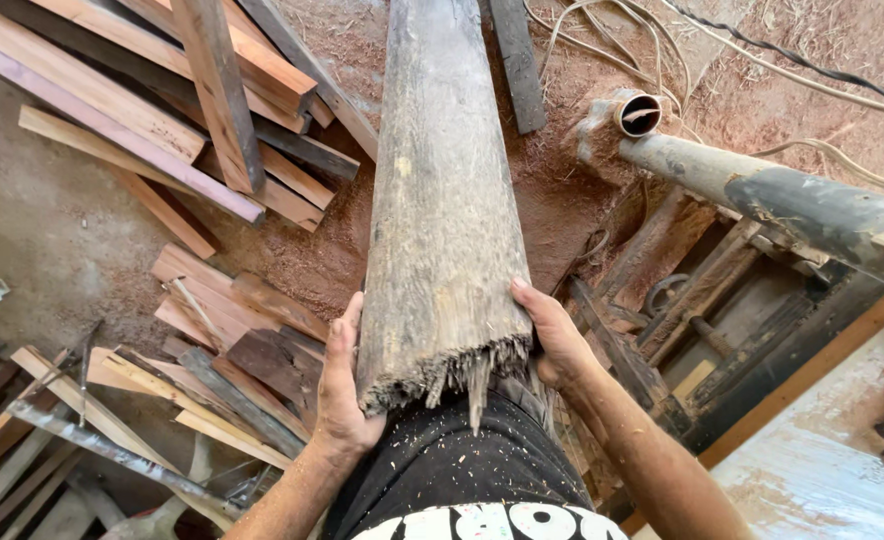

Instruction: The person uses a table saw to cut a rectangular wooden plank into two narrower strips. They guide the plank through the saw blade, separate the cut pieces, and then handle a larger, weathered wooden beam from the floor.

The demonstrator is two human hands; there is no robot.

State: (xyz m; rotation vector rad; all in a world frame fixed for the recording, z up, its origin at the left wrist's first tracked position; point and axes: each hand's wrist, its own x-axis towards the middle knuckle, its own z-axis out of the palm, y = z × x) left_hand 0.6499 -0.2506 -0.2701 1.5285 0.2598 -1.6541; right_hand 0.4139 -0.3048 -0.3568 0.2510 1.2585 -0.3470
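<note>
A long, weathered grey plank (442, 190) runs away from me, its near end splintered and ragged just above my black shirt. My left hand (342, 385) grips its left edge near that broken end. Against the right edge presses my right hand (554, 340), fingers pointing up along the wood. Both hands hold the plank off the ground.
Loose boards and offcuts (192, 110) lie piled on the sawdust floor to the left, more scraps (222, 350) nearer me. A dusty metal pipe (762, 190) juts in from the right over a machine frame (722, 310). Cables (812, 70) trail at the top right.
</note>
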